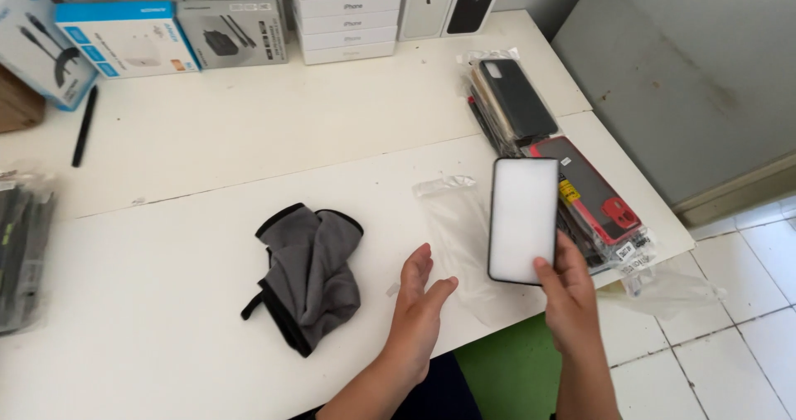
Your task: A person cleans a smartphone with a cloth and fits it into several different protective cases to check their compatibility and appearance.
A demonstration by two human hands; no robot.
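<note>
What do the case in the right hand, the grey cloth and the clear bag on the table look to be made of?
Phone case, held by the right hand: probably matte frosted plastic with a black, perhaps rubbery, rim; it looks milky, without glare. Grey cloth: soft fabric, likely microfibre, with black stitched edging; it lies in loose folds. Clear bag: thin glossy plastic film, see-through and wrinkled.

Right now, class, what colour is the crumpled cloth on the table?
Grey with black edging, cloth, clearest in the head view.

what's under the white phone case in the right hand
Under the white phone case, held by the right hand, lie a clear plastic sleeve and the white table. Packaged cases sit just right. What the case itself covers cannot be seen.
</note>
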